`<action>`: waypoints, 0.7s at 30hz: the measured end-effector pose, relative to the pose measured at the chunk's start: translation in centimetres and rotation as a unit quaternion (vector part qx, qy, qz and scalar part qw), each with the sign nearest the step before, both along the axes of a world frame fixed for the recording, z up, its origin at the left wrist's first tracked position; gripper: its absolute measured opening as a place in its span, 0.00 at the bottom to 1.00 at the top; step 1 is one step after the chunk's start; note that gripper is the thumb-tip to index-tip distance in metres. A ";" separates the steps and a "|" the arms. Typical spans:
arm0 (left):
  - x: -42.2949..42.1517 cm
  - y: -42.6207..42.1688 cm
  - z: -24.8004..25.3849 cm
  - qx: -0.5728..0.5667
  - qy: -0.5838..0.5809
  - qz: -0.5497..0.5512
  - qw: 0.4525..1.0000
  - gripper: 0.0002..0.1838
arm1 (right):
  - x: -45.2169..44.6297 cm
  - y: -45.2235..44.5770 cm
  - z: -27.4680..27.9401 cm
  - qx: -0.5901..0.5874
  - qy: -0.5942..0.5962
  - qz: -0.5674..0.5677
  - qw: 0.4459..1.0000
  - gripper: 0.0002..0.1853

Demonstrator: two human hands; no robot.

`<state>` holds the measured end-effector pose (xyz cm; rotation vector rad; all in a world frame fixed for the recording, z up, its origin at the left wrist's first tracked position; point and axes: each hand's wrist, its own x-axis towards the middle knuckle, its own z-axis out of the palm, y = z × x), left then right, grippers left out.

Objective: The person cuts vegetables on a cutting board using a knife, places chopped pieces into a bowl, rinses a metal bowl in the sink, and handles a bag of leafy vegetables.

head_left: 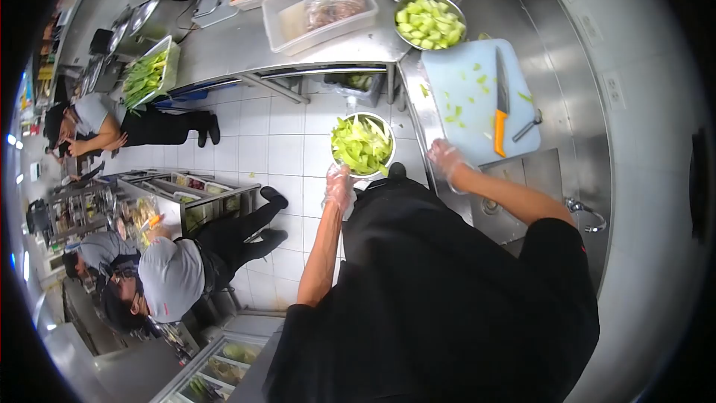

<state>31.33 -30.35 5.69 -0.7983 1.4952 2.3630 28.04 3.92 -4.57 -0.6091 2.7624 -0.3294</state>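
Observation:
My left hand [338, 188], in a clear plastic glove, is closed on the near left rim of a white bucket [391, 151]. Pale green vegetable trimmings [362, 142] fill the bucket to the top. My right hand [447, 160], gloved the same way, hovers by the lower left edge of a pale blue cutting board [466, 89]. Its fingers look loosely bent and apart, with nothing seen in them. On the board lie a knife [501, 108] with an orange handle, a peeler-like tool [527, 127] and green scraps.
A metal bowl of cut green vegetable pieces [430, 22] stands beyond the board. A sink [533, 179] with a faucet [585, 213] is at right. Plastic tubs [321, 11] line the back counter. Co-workers [175, 269] stand at left near a prep counter.

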 end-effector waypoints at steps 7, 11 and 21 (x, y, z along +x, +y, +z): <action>-0.9 -0.5 -3.6 0.023 -0.011 0.003 1.000 0.20 | 1.1 -0.4 1.2 0.157 0.064 0.089 0.981 0.09; -2.4 -0.5 -3.4 0.033 -0.002 -0.014 0.999 0.20 | -1.2 -0.1 1.4 0.080 0.023 0.036 0.996 0.08; -6.9 -1.0 -2.2 -0.048 -0.052 -0.087 0.994 0.21 | -7.1 -3.9 7.4 -0.116 -0.046 -0.182 0.975 0.15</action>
